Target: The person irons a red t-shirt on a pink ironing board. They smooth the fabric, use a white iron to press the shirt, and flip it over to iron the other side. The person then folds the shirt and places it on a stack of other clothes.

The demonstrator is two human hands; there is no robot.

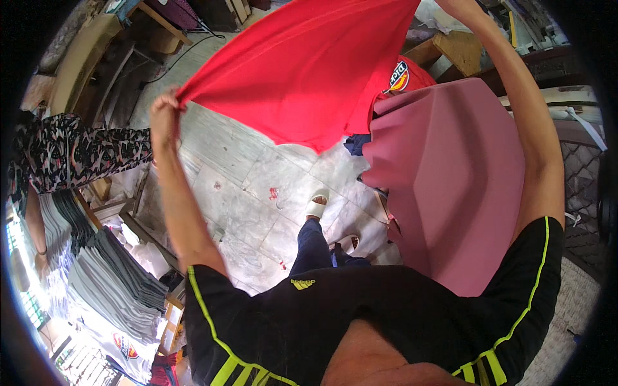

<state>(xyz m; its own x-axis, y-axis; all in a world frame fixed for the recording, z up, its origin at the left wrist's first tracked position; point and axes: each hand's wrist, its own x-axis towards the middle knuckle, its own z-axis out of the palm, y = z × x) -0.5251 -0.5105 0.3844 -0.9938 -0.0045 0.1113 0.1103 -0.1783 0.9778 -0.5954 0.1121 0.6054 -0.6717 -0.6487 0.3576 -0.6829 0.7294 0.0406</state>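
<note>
A wide piece of red fabric (296, 71) hangs stretched out in front of me, its lower edge sagging over the floor. My left hand (166, 119) is closed round its left corner, bunching the cloth. My right hand (460, 9) is up at the top edge of the view, close to the fabric's upper right part; its fingers are cut off, so its grip is hidden. Beside the hanging cloth lies more red fabric with a printed oval emblem (399, 76), on the far end of a surface with a dusty-pink cover (457, 174).
Another person in a patterned garment (84, 151) is at the left, a hand (40, 262) near stacks of grey folded cloth (112, 283). A white piece with an emblem (122, 347) lies below. Red scraps (273, 193) dot the tiled floor (238, 186). Dark wooden furniture (122, 83) stands far left.
</note>
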